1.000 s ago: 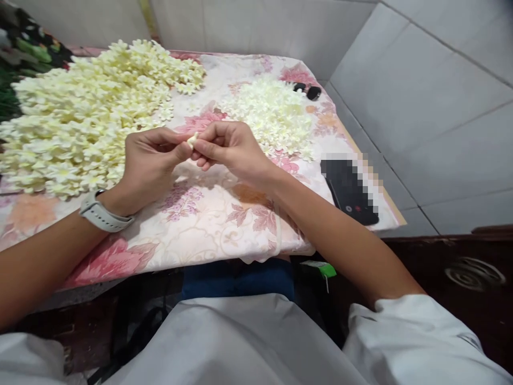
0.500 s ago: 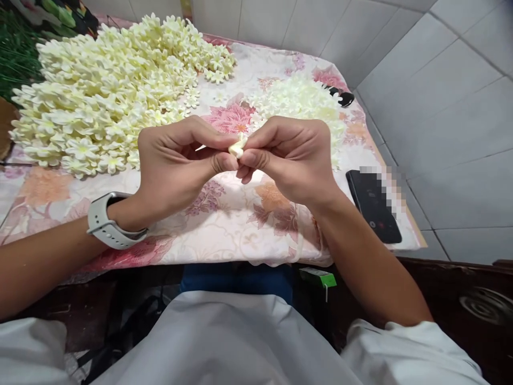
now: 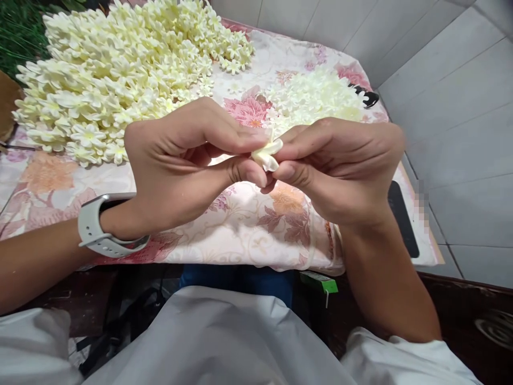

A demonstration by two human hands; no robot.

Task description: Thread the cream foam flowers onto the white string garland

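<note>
A small cream flower [image 3: 266, 154] is pinched between both hands above the table's middle. My left hand [image 3: 180, 160], with a pale watch strap at its wrist, grips the flower's left side between thumb and forefinger. On the other side, my right hand [image 3: 340, 166] pinches the petals with thumb and fingertips. Behind my left hand lies a big heap of cream-yellow flowers [image 3: 100, 80]. A smaller pile of whiter petal pieces [image 3: 316, 96] lies behind my right hand, partly covered by it.
A floral cloth covers the table [image 3: 248, 235]. A black phone [image 3: 403, 219] lies at the right edge, partly behind my right wrist. Black-handled things [image 3: 371, 99] lie beyond the white pile. Green foliage [image 3: 20, 37] is at the far left; tiled walls [image 3: 473, 133] border the right and back.
Both hands appear larger and further right in view, with the flower still between them. More of the flower's petals now show. The view has shifted slightly, and my right arm now covers part of the phone.
</note>
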